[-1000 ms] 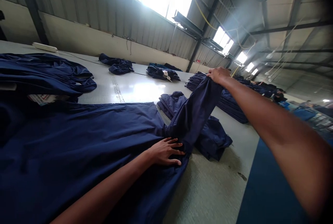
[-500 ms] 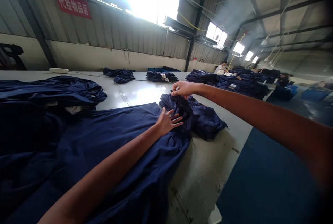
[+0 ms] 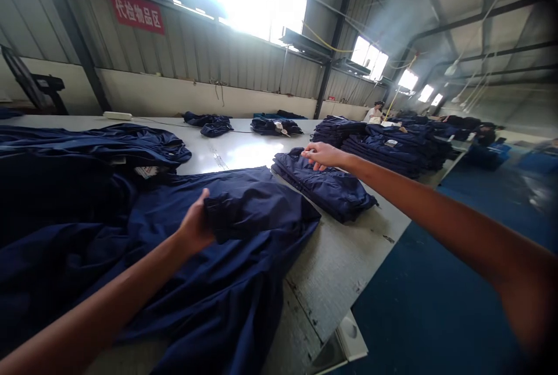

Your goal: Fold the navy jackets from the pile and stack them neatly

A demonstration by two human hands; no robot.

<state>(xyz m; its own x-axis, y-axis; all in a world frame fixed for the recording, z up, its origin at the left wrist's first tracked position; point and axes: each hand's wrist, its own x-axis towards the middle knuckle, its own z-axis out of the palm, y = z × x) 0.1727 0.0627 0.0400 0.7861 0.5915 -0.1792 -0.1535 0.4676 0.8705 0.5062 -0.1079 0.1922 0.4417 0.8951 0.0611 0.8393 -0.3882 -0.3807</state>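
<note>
My left hand (image 3: 196, 227) is closed on the gathered elastic cuff (image 3: 218, 216) of a navy garment. Its thumb points up, while the cloth hides the other fingers. The rest of that navy garment (image 3: 257, 200) lies spread over the table beneath, one part hanging toward the near edge. Just above a folded stack of navy garments (image 3: 331, 189), my right hand (image 3: 325, 156) has loosely bent, slightly parted fingers with no cloth visible in them.
A heap of navy clothing (image 3: 108, 142) with a white label covers the left side. Small navy bundles (image 3: 274, 126) and a white power strip (image 3: 117, 115) lie along the back of the table (image 3: 349, 259). Taller folded piles (image 3: 383, 151) and a person (image 3: 375, 113) are farther right.
My left hand has moved left and closed on the cuff. The right hand has let go of the dark cloth, and the garment part has come off the folded stack toward the left.
</note>
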